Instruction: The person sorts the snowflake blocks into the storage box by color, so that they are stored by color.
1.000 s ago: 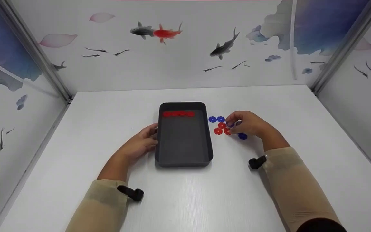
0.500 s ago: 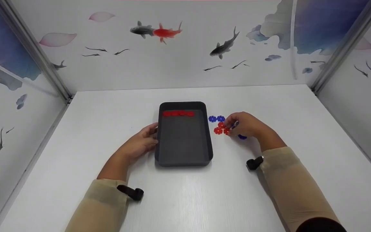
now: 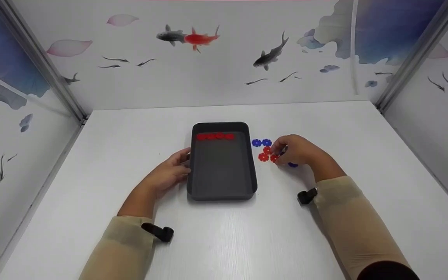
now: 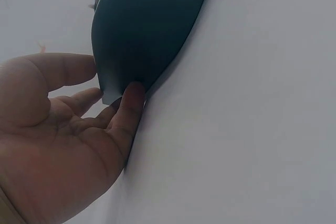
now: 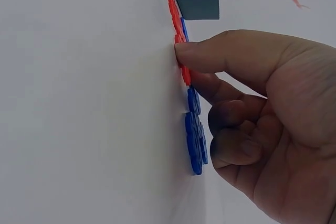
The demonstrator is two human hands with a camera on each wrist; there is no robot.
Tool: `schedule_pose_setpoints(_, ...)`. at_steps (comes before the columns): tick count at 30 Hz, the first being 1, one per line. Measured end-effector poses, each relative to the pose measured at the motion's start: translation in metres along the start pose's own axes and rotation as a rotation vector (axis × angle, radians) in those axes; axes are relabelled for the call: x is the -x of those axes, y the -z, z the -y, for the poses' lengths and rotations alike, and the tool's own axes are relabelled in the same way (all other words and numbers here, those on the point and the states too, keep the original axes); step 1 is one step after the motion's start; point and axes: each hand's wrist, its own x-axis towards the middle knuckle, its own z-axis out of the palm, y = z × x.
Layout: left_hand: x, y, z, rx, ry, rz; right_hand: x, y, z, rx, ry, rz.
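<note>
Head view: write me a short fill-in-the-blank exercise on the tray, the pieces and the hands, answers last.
1. The row of pieces inside the dark tray is coloured ____.
2. That row lies near the tray's ____ end, away from the person.
3. The left hand touches the tray's ____ side.
4. The loose pieces outside the tray, by the right hand, are red and ____.
Missing words: red; far; left; blue.

In the head view, the right hand (image 3: pixel 297 150) partly covers some blue pieces (image 3: pixel 293 165), whose number seems unclear.
</note>
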Motion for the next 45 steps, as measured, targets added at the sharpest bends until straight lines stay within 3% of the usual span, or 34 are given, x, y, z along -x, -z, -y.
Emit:
schedule_pose_setpoints(17, 0.0, 0.0, 0.0, 0.002, -0.001, 0.01, 0.003, 0.002, 0.005, 0.087, -0.014, 0.037)
schedule_pose_setpoints(22, 0.001, 0.0, 0.0, -0.003, 0.0, 0.005, 0.003, 0.004, 0.005, 0.053, 0.017, 0.02)
schedule_pose_setpoints(33, -0.001, -0.001, -0.002, -0.002, 0.011, -0.005, 0.011, 0.015, 0.026, -0.335, 0.101, -0.067)
schedule_pose_setpoints(45, -0.001, -0.001, -0.001, -0.008, 0.004, -0.008, -0.001, 0.001, 0.097, -0.803, 0.176, -0.035)
